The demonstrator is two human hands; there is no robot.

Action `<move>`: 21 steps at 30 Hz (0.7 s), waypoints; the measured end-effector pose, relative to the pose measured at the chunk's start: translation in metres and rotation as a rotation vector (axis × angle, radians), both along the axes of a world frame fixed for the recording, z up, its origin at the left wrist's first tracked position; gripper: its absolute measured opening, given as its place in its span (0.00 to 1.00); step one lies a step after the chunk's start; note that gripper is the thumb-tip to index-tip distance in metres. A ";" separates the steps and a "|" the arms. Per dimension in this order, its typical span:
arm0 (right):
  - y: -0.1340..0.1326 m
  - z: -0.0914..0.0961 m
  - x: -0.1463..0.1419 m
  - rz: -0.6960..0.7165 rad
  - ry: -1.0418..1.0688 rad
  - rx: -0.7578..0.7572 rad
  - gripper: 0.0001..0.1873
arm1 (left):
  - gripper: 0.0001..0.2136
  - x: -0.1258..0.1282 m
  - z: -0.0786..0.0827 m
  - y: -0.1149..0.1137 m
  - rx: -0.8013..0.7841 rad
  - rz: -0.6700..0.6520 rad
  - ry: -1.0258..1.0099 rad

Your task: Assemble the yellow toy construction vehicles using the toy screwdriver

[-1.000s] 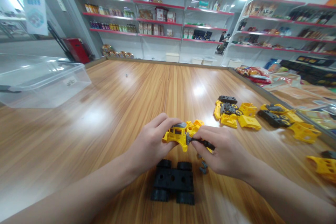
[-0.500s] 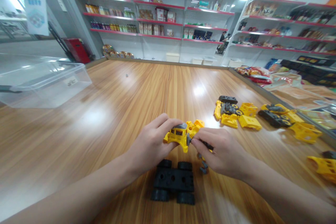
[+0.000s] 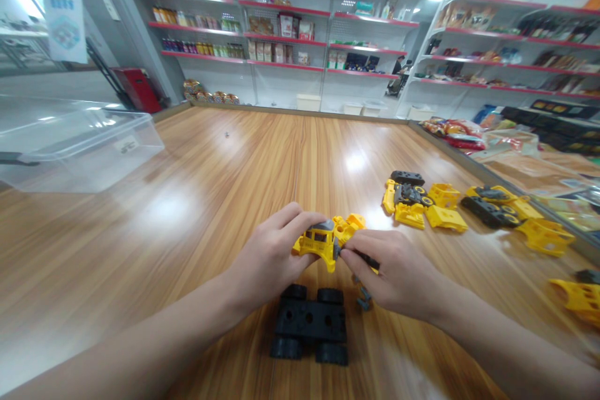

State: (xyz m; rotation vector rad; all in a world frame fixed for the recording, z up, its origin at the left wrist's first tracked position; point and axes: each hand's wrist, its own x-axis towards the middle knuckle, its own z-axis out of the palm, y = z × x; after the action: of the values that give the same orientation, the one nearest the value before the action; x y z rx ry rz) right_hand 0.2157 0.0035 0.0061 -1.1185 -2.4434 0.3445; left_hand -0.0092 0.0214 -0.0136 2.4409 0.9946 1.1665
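A yellow toy truck cab (image 3: 315, 246) with a grey roof is gripped between the thumb and fingers of my left hand (image 3: 276, 244). At the cab's right end is a small grey part (image 3: 337, 250), pinched by the closed fingertips of my right hand (image 3: 387, 265). Just behind lie more yellow toy pieces (image 3: 349, 225), partly covered by my right hand, with something dark showing beside its fingers. Small grey screw-like pieces (image 3: 364, 300) lie under that hand. Nearer to me, a black wheeled chassis (image 3: 309, 320) with holes in its top rests on the wooden table (image 3: 225, 212).
Yellow and black toy vehicle parts (image 3: 410, 197) lie in groups along the table's right side, with another yellow part (image 3: 579, 300) at the right edge. A clear plastic bin (image 3: 94, 156) stands at the left. Stocked shelves (image 3: 285, 37) line the back.
My right fingertips have shifted very slightly at the grey part. The cab, my left hand and the chassis look almost unmoved.
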 end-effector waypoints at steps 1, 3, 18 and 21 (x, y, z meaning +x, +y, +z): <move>0.000 0.000 0.000 -0.007 0.019 0.002 0.07 | 0.15 0.000 0.000 0.000 -0.004 0.002 0.004; -0.001 0.001 0.001 -0.009 0.056 0.023 0.03 | 0.15 0.000 0.000 0.000 -0.009 0.003 0.004; -0.002 -0.001 0.001 0.011 0.067 0.020 0.03 | 0.16 0.000 0.000 -0.001 0.010 -0.002 0.020; -0.001 -0.002 0.000 0.055 0.036 0.043 0.08 | 0.17 0.000 0.000 0.000 0.014 -0.009 0.006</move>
State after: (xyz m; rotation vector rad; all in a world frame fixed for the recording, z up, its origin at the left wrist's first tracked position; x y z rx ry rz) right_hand 0.2161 0.0023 0.0044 -1.0202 -2.4414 0.3244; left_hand -0.0089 0.0218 -0.0139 2.4580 0.9796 1.1683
